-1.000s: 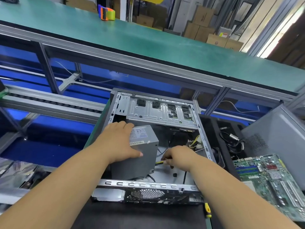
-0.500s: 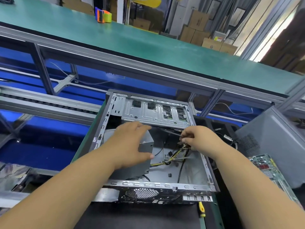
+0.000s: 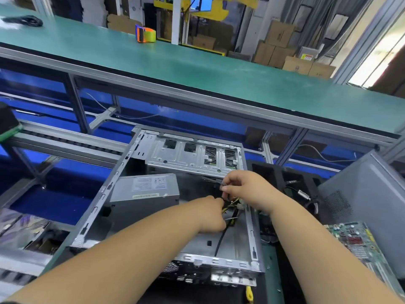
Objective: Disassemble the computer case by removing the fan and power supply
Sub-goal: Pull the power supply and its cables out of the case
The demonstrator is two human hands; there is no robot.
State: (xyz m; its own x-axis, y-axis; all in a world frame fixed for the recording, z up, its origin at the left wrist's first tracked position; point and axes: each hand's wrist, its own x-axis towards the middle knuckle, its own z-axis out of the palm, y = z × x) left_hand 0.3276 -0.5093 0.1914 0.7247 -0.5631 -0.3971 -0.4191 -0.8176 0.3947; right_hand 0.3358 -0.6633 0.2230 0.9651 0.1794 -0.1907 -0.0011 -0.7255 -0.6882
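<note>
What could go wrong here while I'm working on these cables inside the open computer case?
1. Both the left hand and right hand work the cable bundle close to the case's bare metal side rail; fingers may scrape its edge.
2. The power supply sits tilted and unheld inside the case; tugging its cables could shift or tip it.
3. The loose motherboard lies just beside the right forearm and could get knocked.

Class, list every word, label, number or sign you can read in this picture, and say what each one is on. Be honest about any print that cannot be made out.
No text here can be read.
White label on top of the power supply: printed lines, too small and blurred.
Narrow strip label below it: blurred.
Sticker on a cardboard box in the background: red and yellow, unreadable.
Circuit board at right: markings too small.
</note>
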